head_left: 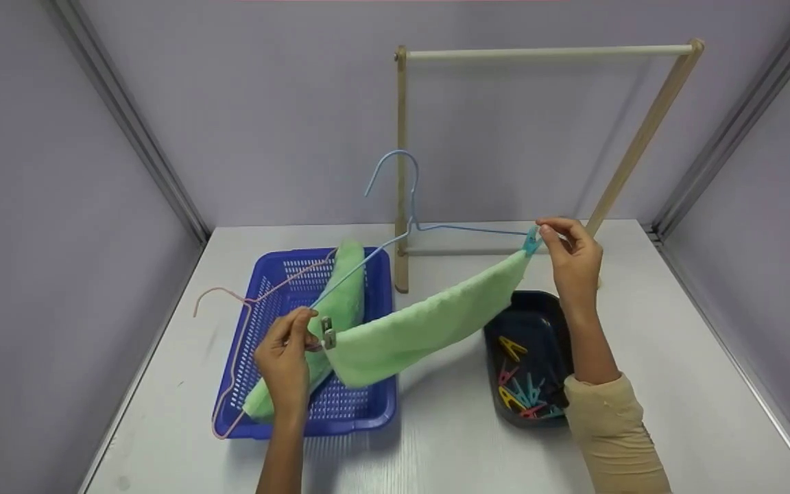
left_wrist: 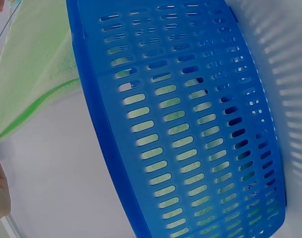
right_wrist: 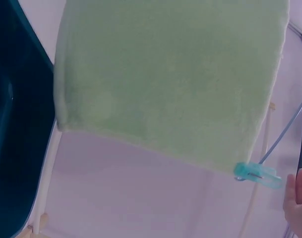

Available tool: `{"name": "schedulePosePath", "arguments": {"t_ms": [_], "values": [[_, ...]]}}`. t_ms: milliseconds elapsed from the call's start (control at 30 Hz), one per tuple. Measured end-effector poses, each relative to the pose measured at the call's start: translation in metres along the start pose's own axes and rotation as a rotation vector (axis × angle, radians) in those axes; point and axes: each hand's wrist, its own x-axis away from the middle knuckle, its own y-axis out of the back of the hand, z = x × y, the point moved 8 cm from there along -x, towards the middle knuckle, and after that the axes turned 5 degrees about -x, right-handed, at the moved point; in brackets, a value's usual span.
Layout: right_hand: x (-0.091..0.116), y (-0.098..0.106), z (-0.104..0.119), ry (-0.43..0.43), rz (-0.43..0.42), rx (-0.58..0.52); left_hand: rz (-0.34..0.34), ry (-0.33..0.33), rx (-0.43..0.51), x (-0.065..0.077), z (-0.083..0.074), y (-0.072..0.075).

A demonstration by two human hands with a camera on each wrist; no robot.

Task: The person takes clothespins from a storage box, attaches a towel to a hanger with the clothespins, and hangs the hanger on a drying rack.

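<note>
Limply, fuzzy green cloth (head_left: 429,319) sags.
My left fingers (head_left: 299,322) pinch a slender hanger (head_left: 413,197); right fingers (head_left: 564,224), loose, beside a clothespin (head_left: 531,241).

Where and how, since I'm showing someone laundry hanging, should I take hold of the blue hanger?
Likely by the blue hanger's neck, just below its hook, coming from the front: that upright wire looks bare, clear of the green cloth and teal clip.

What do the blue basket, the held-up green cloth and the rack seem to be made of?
Basket: probably plastic, smooth, with rows of moulded-looking slots.
Cloth: soft fabric, perhaps microfibre or terry; it looks matte, slightly fuzzy, and sags.
Rack: side posts look wooden, being pale brown; the white top bar could be painted wood or plastic.
</note>
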Motion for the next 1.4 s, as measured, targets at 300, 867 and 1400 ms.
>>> {"name": "schedulePosePath", "arguments": {"t_ms": [300, 867, 1400], "values": [[-0.004, 0.012, -0.008, -0.157, -0.026, 0.09, 0.0, 0.033, 0.018, -0.001, 0.003, 0.001], [-0.007, 0.009, -0.072, -0.377, 0.23, -0.076, -0.004, 0.027, 0.035, -0.002, 0.004, 0.0], [-0.008, 0.018, -0.07, -0.375, 0.205, 0.01, 0.037, 0.035, -0.008, -0.009, 0.002, -0.001]]}}
